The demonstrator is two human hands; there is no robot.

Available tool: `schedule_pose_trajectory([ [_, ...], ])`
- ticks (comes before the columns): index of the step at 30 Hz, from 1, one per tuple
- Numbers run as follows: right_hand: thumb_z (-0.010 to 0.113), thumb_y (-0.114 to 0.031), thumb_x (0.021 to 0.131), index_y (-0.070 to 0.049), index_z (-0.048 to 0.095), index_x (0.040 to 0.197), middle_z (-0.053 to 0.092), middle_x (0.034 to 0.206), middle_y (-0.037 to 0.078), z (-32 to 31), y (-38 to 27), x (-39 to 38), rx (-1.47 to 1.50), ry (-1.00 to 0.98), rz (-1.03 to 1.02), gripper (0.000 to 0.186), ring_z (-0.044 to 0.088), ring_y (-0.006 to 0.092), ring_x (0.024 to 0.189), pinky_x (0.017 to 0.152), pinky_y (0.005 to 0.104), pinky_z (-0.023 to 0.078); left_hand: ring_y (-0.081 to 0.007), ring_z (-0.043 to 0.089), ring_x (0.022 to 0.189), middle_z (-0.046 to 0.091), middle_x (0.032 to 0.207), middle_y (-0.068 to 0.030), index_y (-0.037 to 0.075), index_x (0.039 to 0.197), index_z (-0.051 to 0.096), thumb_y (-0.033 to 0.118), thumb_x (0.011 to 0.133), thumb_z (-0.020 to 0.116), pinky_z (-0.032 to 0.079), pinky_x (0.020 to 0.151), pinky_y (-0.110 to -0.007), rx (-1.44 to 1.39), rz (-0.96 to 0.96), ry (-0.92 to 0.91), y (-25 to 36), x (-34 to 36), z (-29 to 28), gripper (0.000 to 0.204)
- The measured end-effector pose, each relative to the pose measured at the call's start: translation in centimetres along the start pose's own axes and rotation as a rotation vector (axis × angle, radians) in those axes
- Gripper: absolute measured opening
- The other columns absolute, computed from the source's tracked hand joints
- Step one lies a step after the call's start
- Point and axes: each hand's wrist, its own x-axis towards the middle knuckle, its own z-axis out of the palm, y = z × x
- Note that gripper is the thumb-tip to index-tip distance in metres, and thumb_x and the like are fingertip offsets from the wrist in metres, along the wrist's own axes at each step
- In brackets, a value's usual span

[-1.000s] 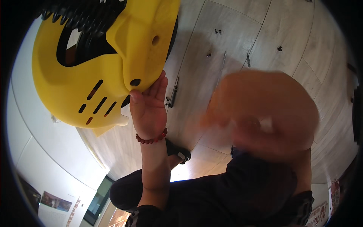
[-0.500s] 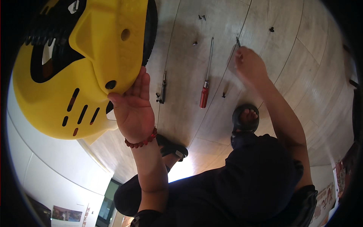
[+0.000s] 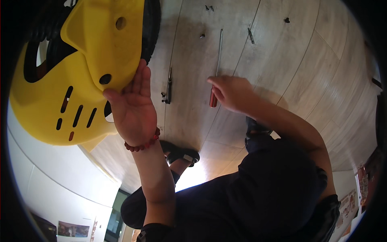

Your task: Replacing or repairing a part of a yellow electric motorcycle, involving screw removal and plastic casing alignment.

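Note:
A yellow plastic vehicle body with slots, round holes and a black wheel leans at the left. Palm up, my left hand grips its lower edge, thumb on the near face and fingers along the rim. My right hand hovers at the red-handled screwdriver, hiding part of its handle. Its fingers are curled together; anything between them is hidden. The screwdriver lies on the floor, its shaft pointing away. Left of it lies a slim black-and-silver tool, with a dark screw beside it.
A small silver bit-like piece lies farther off on the wood-look floor. Loose screws, another screw and a dark fastener are scattered around it. My sandalled foot stands below the tools.
My right hand has moved left and nearer from beside the silver piece to the screwdriver handle. The silver piece stays on the floor. My left hand keeps its grip on the yellow body.

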Motion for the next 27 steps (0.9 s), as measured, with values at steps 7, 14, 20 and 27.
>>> schedule_pose_trajectory([
  [7, 0.054, -0.024, 0.086, -0.010, 0.055, 0.108, 0.062, 0.095, 0.012, -4.9, 5.7, 1.7, -0.147, 0.611, 0.323, 0.026, 0.062, 0.0303, 0.083, 0.072, 0.0399, 0.050, -0.0386, 0.041, 0.123, 0.039, 0.135, -0.0208, 0.002, 0.137, 0.029, 0.041, 0.095, 0.042, 0.034, 0.106, -0.047, -0.014, -0.004, 0.026, -0.5, -0.2, 0.2, 0.058],
  [14, 0.055, -0.024, 0.086, -0.014, 0.052, 0.114, 0.061, 0.080, 0.010, 0.8, 0.3, 0.3, -0.121, 0.123, -0.033, 0.030, 0.062, 0.0288, 0.073, 0.064, 0.0396, 0.049, -0.0424, 0.036, 0.125, 0.035, 0.135, -0.0244, 0.001, 0.136, 0.029, 0.038, 0.094, 0.046, 0.031, 0.108, -0.050, 0.084, 0.053, 0.026, -0.5, 0.0, 0.6, 0.059],
  [20, 0.056, -0.020, 0.084, -0.010, 0.053, 0.112, 0.060, 0.079, 0.012, 4.3, -2.4, 1.0, -0.243, -0.047, -0.239, 0.030, 0.062, 0.0276, 0.066, 0.055, 0.0400, 0.049, -0.0426, 0.039, 0.123, 0.038, 0.134, -0.0223, 0.001, 0.135, 0.029, 0.038, 0.094, 0.044, 0.033, 0.107, -0.049, 0.108, 0.053, 0.003, -0.4, -0.3, 0.8, 0.057],
  [27, 0.054, -0.018, 0.085, -0.005, 0.055, 0.090, 0.061, 0.065, 0.009, 4.2, -1.8, 1.7, -0.309, -0.097, -0.153, 0.013, 0.062, 0.0273, 0.061, 0.053, 0.0391, 0.049, -0.0420, 0.038, 0.124, 0.039, 0.134, -0.0219, 0.003, 0.135, 0.030, 0.039, 0.093, 0.046, 0.032, 0.107, -0.049, 0.107, 0.034, 0.015, -0.5, -0.4, 0.7, 0.057],
])
